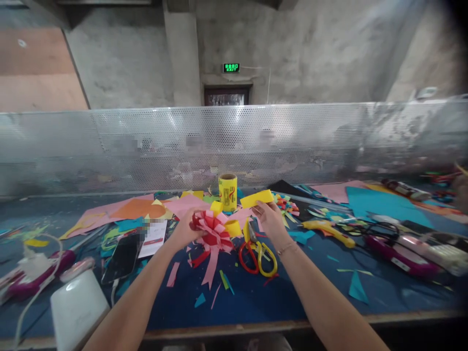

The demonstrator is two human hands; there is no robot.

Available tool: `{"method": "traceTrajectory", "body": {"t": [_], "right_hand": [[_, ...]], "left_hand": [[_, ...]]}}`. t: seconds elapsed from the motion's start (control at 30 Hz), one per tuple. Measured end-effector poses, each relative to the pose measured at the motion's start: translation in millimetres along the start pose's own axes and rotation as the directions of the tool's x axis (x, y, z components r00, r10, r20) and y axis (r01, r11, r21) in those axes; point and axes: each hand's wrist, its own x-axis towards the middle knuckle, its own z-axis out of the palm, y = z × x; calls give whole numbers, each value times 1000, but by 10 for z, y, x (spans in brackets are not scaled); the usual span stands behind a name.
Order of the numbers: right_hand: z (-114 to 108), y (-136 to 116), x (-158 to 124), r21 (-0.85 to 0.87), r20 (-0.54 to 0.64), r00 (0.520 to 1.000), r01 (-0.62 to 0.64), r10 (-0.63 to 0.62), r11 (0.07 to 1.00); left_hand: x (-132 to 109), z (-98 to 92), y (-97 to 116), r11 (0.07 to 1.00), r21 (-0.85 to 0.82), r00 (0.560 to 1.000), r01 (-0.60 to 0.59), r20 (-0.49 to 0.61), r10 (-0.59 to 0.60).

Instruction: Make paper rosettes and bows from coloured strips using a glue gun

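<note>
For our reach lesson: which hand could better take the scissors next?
Probably the right hand: nearer the scissors, holding a yellow strip; the left hand holds the pink-and-red bow.

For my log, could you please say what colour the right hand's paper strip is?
The paper strip is yellow (head view).

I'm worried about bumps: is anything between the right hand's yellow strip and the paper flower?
Nothing visible stands between the yellow paper strip and the paper flower; scissors lie in front, the yellow tube stands behind.
</note>
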Motion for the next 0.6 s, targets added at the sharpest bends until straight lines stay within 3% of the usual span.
{"method": "traceTrajectory", "body": {"t": [0.17,0.27,0.37,0.43,0.6], "right_hand": [[60,-20,-48,97,58,991,-128,123,987],[112,-82,-128,114,222,962,-187,159,976],[164,-128,-250,6,412,889,-222,200,975],[192,-128,-328,-96,475,840,-249,264,964],[227,-90,-407,-288,434,796,-321,421,902]], "left_hand": [[13,-36,-21,995,102,996,7,-87,2],[24,-44,4,972,227,987,-65,-132,96],[42,-27,63,926,354,968,-130,-155,195],[55,-4,101,897,411,956,-166,-155,248],[92,67,150,869,449,936,-207,-167,310]]}}
